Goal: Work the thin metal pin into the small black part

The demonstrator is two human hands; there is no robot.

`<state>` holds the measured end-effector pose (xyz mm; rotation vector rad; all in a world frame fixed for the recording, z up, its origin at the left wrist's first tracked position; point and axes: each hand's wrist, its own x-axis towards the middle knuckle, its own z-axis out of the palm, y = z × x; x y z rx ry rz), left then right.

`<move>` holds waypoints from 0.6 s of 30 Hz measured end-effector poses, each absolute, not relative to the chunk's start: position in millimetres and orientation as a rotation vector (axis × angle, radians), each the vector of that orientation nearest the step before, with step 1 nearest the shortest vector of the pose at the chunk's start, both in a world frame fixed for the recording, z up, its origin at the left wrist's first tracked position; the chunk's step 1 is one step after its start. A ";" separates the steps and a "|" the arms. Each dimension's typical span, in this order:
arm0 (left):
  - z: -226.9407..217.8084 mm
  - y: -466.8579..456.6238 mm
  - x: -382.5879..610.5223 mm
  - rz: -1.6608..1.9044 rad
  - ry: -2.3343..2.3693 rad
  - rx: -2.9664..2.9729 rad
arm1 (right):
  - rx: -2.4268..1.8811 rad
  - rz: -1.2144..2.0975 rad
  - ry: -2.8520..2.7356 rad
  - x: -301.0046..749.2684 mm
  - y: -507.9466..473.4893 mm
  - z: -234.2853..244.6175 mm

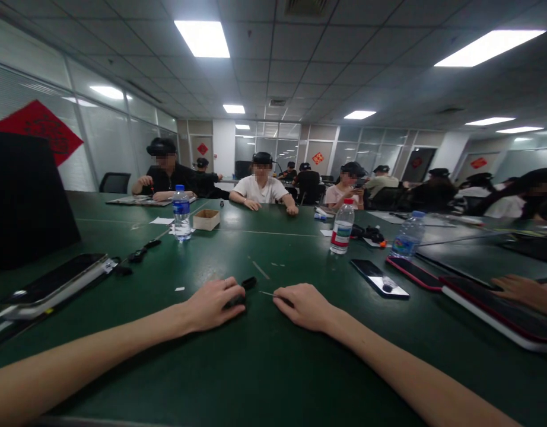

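Both my forearms rest low over a green tabletop (pixel 202 367). My left hand (pixel 215 303) is curled around a small black object (pixel 235 301), mostly hidden under the fingers. Just beyond its fingertips lies a short black piece (pixel 250 283); whether it joins the held object I cannot tell. My right hand (pixel 302 305) is closed in a pinch on a thin, pointed metal tool (pixel 266 293). The tool's tip points left toward the black object, with a small gap between them. Its handle is hidden in the hand.
A blue-capped bottle (pixel 181 216), an open small box (pixel 206 219) and a red-capped bottle (pixel 342 228) stand farther back. Phones (pixel 378 277) lie right; another phone (pixel 55 279) lies left, near a black panel (pixel 24 201). A neighbour's hand (pixel 525 292) rests far right. People sit opposite.
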<state>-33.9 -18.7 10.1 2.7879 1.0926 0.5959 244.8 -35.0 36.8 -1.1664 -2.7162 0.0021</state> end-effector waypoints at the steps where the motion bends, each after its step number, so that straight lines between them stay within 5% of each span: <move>1: 10.3 -24.0 -39.1 0.552 1.073 2.772 | -1.171 0.004 -2.712 244.7 -34.8 36.8; 10: 39.2 -54.3 -79.3 0.287 1.159 2.596 | -1.176 0.031 -2.716 245.5 -36.3 41.4; 18: 35.1 -94.6 -211.0 0.447 1.828 2.309 | -1.170 0.050 -2.706 245.2 -29.1 32.9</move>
